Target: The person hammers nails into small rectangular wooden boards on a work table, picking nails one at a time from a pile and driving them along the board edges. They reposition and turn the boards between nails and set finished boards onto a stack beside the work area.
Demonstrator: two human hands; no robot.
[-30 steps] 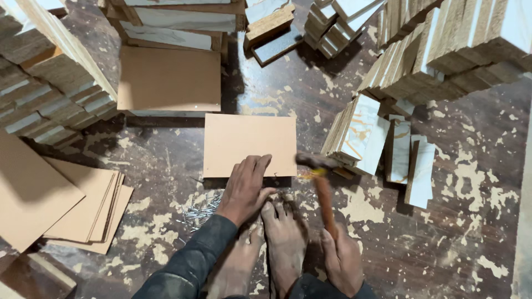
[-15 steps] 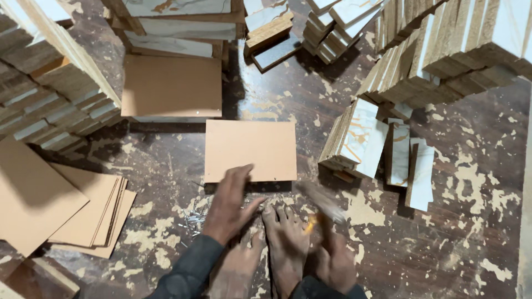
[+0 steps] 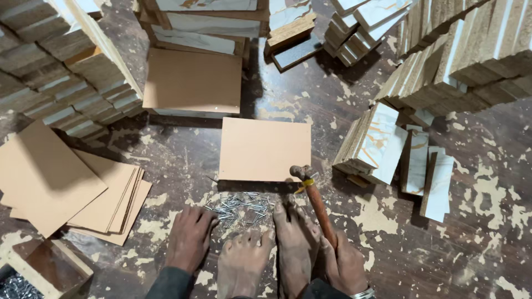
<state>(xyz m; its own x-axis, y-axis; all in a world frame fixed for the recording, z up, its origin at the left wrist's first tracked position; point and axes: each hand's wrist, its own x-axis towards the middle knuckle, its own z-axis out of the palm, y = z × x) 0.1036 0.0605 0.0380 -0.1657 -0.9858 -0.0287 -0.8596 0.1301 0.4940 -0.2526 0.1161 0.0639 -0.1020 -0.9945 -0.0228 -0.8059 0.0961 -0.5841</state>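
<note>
The person sits on the floor with 2 bare feet (image 3: 271,249) pointing forward. The right hand (image 3: 346,266) is wrapped tight round the wooden handle of a hammer (image 3: 313,196), whose head rests at the near right corner of a flat brown board (image 3: 265,148) lying on the floor. The left hand (image 3: 189,238) lies palm down on the floor, fingers loosely spread and holding nothing, its fingertips just beside a loose pile of nails (image 3: 239,207). The nails sit between the board's near edge and the toes.

The board has bare, paint-flecked floor (image 3: 482,221) on its left and a narrow strip along its far edge before a second, larger brown board (image 3: 193,82) that lies on a low stack. To the right, the board's edge is close to a leaning group of marble-patterned offcuts (image 3: 372,145), with 2 or 3 more pieces (image 3: 429,171) lying beyond them. The widest open floor is at the right, near side.

On the left, a fanned stack of thin brown sheets (image 3: 72,185) lies well apart from the hand. Tall stacks of board strips (image 3: 61,72) wall the left side, and more stacks (image 3: 465,55) close off the far right.

At the bottom left corner, an open wooden box (image 3: 47,268) shows only in part; a heap of what looks like more nails (image 3: 15,287) lies at its near edge.
</note>
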